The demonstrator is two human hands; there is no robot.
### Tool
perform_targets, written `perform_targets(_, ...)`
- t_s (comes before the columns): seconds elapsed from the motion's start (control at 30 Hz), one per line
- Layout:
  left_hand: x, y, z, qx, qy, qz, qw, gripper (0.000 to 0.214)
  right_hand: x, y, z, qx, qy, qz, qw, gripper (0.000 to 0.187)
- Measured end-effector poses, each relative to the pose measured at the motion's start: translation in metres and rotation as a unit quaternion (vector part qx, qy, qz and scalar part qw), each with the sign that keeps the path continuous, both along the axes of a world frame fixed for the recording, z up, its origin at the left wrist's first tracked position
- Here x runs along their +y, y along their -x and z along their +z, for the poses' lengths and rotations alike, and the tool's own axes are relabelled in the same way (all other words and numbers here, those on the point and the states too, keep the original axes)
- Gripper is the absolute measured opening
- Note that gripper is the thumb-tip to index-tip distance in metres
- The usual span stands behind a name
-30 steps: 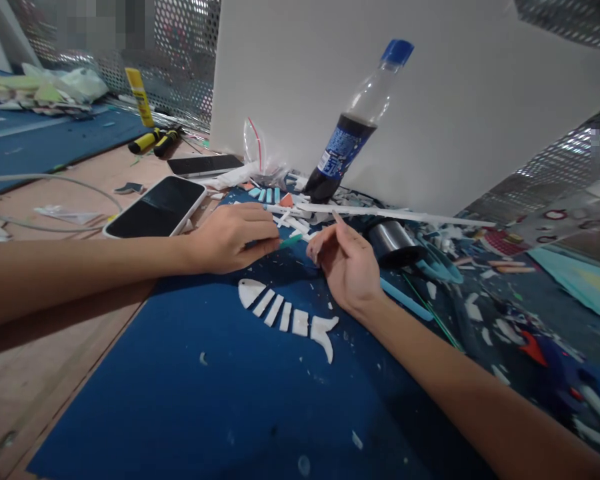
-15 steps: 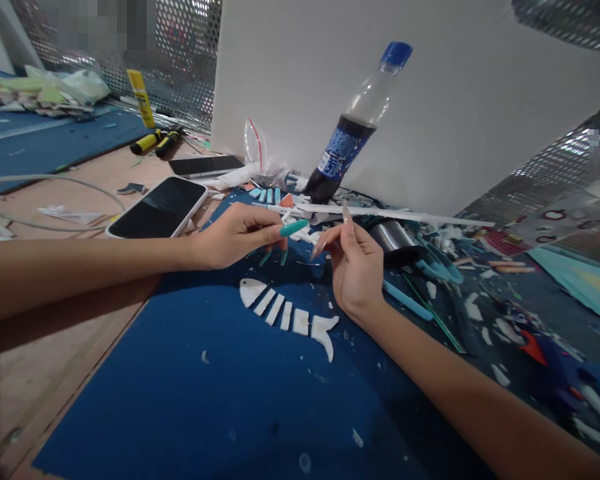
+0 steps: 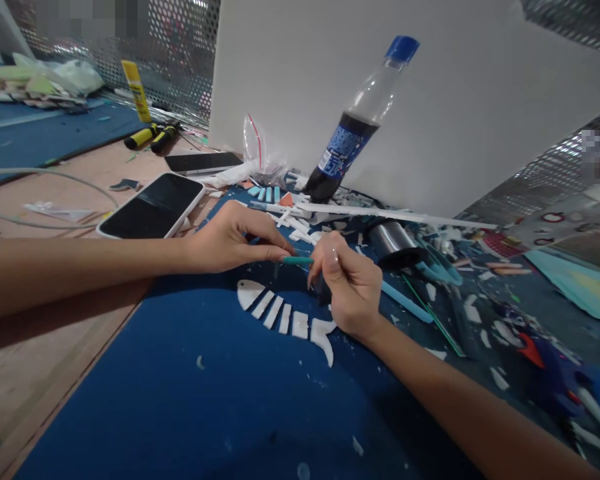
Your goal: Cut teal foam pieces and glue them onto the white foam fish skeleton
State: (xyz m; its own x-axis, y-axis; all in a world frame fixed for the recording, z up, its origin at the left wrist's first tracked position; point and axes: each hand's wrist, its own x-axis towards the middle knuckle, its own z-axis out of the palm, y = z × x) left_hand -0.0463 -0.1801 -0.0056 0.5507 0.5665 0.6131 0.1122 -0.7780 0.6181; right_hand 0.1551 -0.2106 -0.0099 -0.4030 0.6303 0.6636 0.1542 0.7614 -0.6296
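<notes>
My left hand [image 3: 235,237] is closed in a pinch, its long teal thumbnail pointing at my right hand. My right hand [image 3: 350,280] is curled, thumb on top, fingertips meeting the left ones. Whatever lies between the fingers is too thin or hidden to make out. Just below the hands, on the blue mat [image 3: 180,413], white flat pieces lie in a row as a fish skeleton: a head [image 3: 251,293] with a small hole, several strips [image 3: 274,312] and a forked tail [image 3: 322,340], partly behind my right wrist. Neither hand touches the head or strips.
Behind the hands are white scraps [image 3: 300,230], a cola bottle [image 3: 347,137] and a long white strip [image 3: 380,212]. A spool [image 3: 395,241] stands by my right hand. A phone [image 3: 153,207] lies left; a glue gun [image 3: 560,380] is at right.
My hands have come together; the fingertips, apart before, now meet. My right hand has curled in, and my left thumb has lowered. The fish pieces keep their arrangement.
</notes>
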Motion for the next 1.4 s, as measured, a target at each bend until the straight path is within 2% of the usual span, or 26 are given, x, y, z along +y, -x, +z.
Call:
perform_targets(0.4, -0.0021, -0.0011, 0.0033, 0.034, -0.016, -0.037, 0.999, 0.009, -0.0037, 0.0002, 0.0022, -0.032, -0.024, -0.016, 0.999, 0.035)
perform_targets(0.53, -0.0023, -0.0018, 0.0035, 0.051, -0.039, -0.003, 0.998, 0.013, -0.0044, 0.0012, 0.0018, -0.007, -0.041, -0.050, 0.998, 0.032)
perform_targets(0.7, -0.0041, -0.0035, 0.0015, 0.056, -0.105, 0.061, 0.991, 0.021, -0.0049, 0.0029, 0.0035, -0.059, -0.080, -0.014, 0.995, 0.031)
perform_targets(0.8, -0.0055, -0.0040, -0.0003, 0.055, -0.139, 0.066, 0.987, 0.021, -0.0046, 0.0034, 0.0048, -0.076, -0.074, -0.004, 0.994, 0.030)
perform_targets(1.03, -0.0053, -0.0040, -0.0005, 0.065, -0.161, 0.062, 0.983, 0.023, -0.0039, 0.0036, 0.0049, -0.098, -0.068, 0.003, 0.993, 0.028)
perform_targets(1.4, -0.0063, -0.0034, 0.0007, 0.092, -0.153, 0.064, 0.982, 0.027, -0.0033, 0.0050, 0.0055, -0.110, -0.064, 0.008, 0.992, 0.030)
